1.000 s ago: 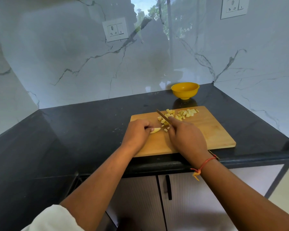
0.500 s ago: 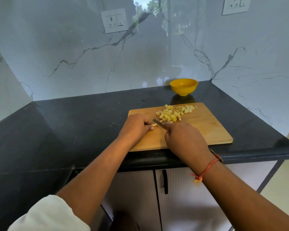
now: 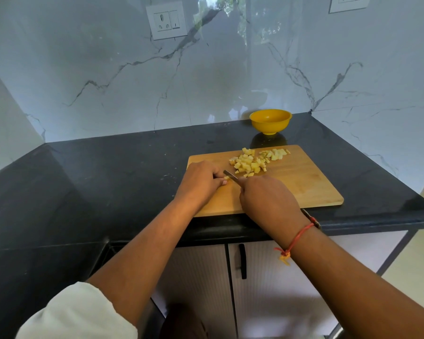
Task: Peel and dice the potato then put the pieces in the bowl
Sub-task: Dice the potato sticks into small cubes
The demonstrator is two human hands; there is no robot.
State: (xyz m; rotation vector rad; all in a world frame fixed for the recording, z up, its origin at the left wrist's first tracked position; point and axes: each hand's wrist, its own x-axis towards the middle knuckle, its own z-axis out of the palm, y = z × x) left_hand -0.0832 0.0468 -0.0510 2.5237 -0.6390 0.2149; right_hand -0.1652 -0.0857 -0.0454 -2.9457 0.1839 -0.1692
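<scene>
Since a second ago the wedge of potato under the left hand (image 3: pixel 201 178) has shrunk to a small last bit of potato (image 3: pixel 227 177), and the heap of diced potato (image 3: pixel 249 163) beyond it has grown and drawn together. The knife (image 3: pixel 230 176) has come back from the heap to that last bit. Left fingers (image 3: pixel 218 176) are curled, their tips pinching the bit down on the cutting board (image 3: pixel 304 182). The right hand (image 3: pixel 267 199) is closed round the knife handle, which it hides; only the short blade shows, pointing away and to the left, touching or just beside the bit — which of the two I cannot tell.

Dicing looks nearly finished: one or two cuts seem left, and then the pieces must be moved. None is in the yellow bowl (image 3: pixel 270 121) yet — it stands just behind the board's far edge, near the wall. A paler scatter of bits (image 3: pixel 275 154) lies at the board's far edge, beside the main heap.

The board sits on a black, glossy desk (image 3: pixel 108 172) in a corner of grey-veined marble walls. Two switch sockets (image 3: pixel 167 20) are set in the wall. Below the desk edge are pale cupboard doors with a dark handle (image 3: pixel 242 261).
</scene>
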